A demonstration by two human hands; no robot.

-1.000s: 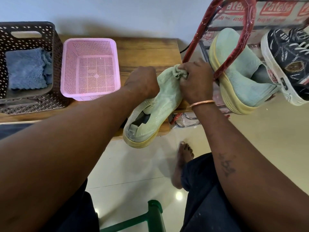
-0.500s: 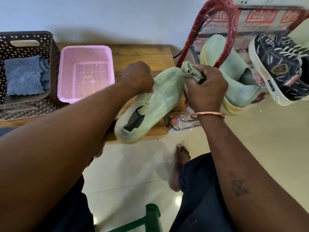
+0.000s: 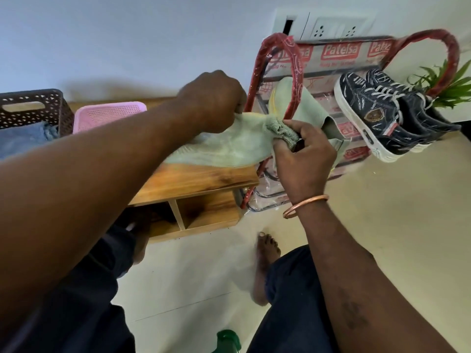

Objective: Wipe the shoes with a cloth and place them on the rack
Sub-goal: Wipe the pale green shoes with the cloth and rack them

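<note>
My left hand point(image 3: 214, 100) grips a pale green knit shoe point(image 3: 229, 146) near its toe and holds it above the wooden bench, close to the red shoe rack point(image 3: 257, 72). My right hand point(image 3: 303, 154) holds a small green cloth point(image 3: 356, 131) bunched in its fingers, pressed against the shoe's right end. The matching green shoe point(image 3: 305, 105) leans on the rack's shelf behind the red hoop. A pair of dark blue sneakers point(image 3: 377, 115) sits on the rack to the right.
A wooden bench point(image 3: 198, 182) with open cubbies stands at left, carrying a pink basket point(image 3: 107, 115) and a dark brown basket point(image 3: 33, 108) with a blue cloth point(image 3: 23, 141). A green plant point(image 3: 451, 85) is at far right. My bare foot point(image 3: 265, 263) rests on the tiled floor.
The green shoe has risen and swung right toward the rack, with both hands following it. My view has tilted up, showing the rack's right hoop, the plant and wall sockets.
</note>
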